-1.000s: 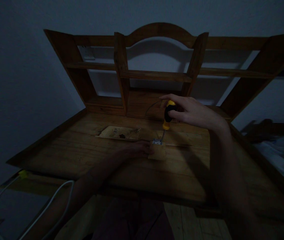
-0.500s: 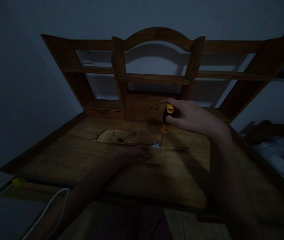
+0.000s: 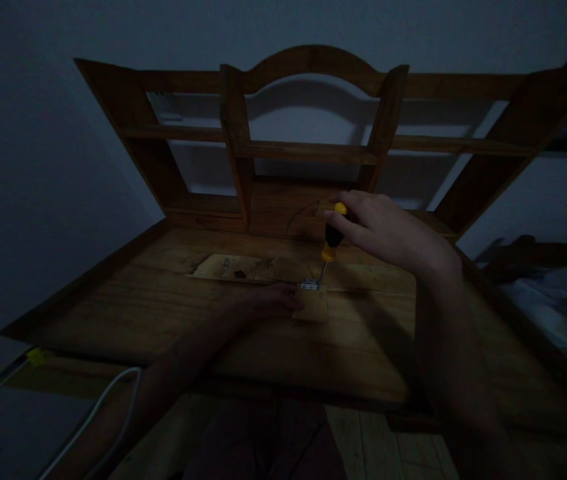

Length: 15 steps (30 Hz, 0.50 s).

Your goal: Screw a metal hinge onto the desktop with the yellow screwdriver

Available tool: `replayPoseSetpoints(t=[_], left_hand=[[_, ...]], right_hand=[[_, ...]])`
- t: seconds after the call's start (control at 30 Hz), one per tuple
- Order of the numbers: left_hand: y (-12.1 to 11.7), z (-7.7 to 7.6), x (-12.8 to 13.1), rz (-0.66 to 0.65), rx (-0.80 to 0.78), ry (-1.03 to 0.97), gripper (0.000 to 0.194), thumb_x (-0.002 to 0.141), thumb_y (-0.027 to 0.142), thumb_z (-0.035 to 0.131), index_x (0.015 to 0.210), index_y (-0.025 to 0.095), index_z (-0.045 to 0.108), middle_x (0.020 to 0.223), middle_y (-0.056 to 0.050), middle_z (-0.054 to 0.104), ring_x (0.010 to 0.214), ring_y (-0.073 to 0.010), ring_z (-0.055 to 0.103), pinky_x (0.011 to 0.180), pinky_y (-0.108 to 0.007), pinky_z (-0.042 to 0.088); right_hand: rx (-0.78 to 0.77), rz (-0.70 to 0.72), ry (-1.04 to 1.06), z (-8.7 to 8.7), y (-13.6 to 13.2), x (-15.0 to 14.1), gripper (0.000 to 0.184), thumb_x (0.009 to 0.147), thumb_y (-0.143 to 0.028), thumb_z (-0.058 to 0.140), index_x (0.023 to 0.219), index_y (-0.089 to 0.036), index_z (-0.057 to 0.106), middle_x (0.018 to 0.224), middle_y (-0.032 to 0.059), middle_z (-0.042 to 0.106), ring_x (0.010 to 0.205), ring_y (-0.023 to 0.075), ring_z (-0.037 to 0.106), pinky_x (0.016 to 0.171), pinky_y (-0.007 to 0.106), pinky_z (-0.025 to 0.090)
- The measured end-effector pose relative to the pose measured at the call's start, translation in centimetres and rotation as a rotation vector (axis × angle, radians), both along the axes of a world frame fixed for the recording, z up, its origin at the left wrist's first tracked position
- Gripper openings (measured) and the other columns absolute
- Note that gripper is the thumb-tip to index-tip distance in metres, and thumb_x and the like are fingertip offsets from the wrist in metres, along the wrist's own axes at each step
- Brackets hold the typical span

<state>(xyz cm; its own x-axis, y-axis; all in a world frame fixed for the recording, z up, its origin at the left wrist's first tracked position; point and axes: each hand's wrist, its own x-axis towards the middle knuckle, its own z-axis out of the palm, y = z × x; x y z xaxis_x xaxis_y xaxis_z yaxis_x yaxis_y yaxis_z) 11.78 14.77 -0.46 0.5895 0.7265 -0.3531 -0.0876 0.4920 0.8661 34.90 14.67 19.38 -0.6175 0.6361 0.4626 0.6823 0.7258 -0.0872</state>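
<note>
My right hand grips the yellow and black handle of a screwdriver, fingers at its top. The shaft slants down and its tip meets a small metal hinge. Under the hinge's near leaf lies a small square wooden piece on the desk top. My left hand rests low on the wood, its fingertips against the left edge of that square piece. Dim light hides how its fingers are bent.
A wooden desk has a shelf unit along its back. Left of the hinge is a pale, rough recess. A white cable loops by my left forearm. Plastic-wrapped stuff lies off to the right.
My right fingers have shifted around the top of the screwdriver handle, with the thumb now higher. The tip stays at the hinge. My left hand holds its place; the whole view has moved slightly.
</note>
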Motion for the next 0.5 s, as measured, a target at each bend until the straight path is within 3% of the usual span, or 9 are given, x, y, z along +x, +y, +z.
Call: replayPoseSetpoints(t=[0.1, 0.23, 0.33, 0.43, 0.5], left_hand=[[0.1, -0.2, 0.0, 0.004, 0.005, -0.011, 0.042, 0.067, 0.018, 0.086, 0.106, 0.01, 0.072, 0.114, -0.013, 0.069, 0.097, -0.0176, 0.067, 0.092, -0.029, 0.052], [0.4, -0.8, -0.2, -0.032, 0.017, -0.044, 0.043, 0.07, 0.018, 0.085, 0.11, 0.01, 0.072, 0.118, -0.013, 0.069, 0.104, -0.0185, 0.067, 0.099, -0.03, 0.05], [0.6, -1.2, -0.3, -0.024, 0.017, -0.049, 0.043, 0.07, 0.018, 0.085, 0.11, 0.011, 0.071, 0.117, -0.012, 0.069, 0.105, -0.0184, 0.067, 0.101, -0.031, 0.05], [0.6, -1.3, -0.4, -0.008, 0.021, -0.022, 0.039, 0.071, 0.017, 0.085, 0.107, 0.01, 0.072, 0.114, -0.012, 0.07, 0.1, -0.0169, 0.068, 0.095, -0.028, 0.052], [0.6, -1.3, -0.4, -0.014, 0.024, -0.013, 0.037, 0.073, 0.017, 0.084, 0.107, 0.011, 0.072, 0.113, -0.011, 0.07, 0.097, -0.0156, 0.068, 0.092, -0.025, 0.053]], right_hand=[[-0.006, 0.093, 0.011, 0.1, 0.0, -0.3, 0.03, 0.104, -0.037, 0.043, 0.109, -0.017, 0.065, 0.104, 0.0098, 0.069, 0.097, 0.0265, 0.065, 0.083, 0.037, 0.046], [0.048, -0.024, 0.004, -0.3, 0.2, -0.7, 0.038, 0.104, -0.046, 0.041, 0.104, -0.017, 0.065, 0.087, 0.01, 0.068, 0.08, 0.026, 0.065, 0.072, 0.036, 0.044], [0.039, -0.057, 0.019, -0.4, 0.3, -0.7, 0.031, 0.101, -0.042, 0.045, 0.11, -0.017, 0.062, 0.099, 0.0119, 0.069, 0.09, 0.0292, 0.065, 0.078, 0.039, 0.046], [-0.027, 0.063, 0.033, -0.2, 0.1, -0.5, 0.026, 0.096, -0.028, 0.048, 0.115, -0.017, 0.062, 0.117, 0.0103, 0.068, 0.106, 0.0292, 0.063, 0.089, 0.04, 0.046], [-0.053, 0.13, 0.028, 0.0, -0.1, -0.4, 0.026, 0.095, -0.026, 0.049, 0.115, -0.018, 0.063, 0.117, 0.008, 0.068, 0.106, 0.0273, 0.064, 0.09, 0.038, 0.046]])
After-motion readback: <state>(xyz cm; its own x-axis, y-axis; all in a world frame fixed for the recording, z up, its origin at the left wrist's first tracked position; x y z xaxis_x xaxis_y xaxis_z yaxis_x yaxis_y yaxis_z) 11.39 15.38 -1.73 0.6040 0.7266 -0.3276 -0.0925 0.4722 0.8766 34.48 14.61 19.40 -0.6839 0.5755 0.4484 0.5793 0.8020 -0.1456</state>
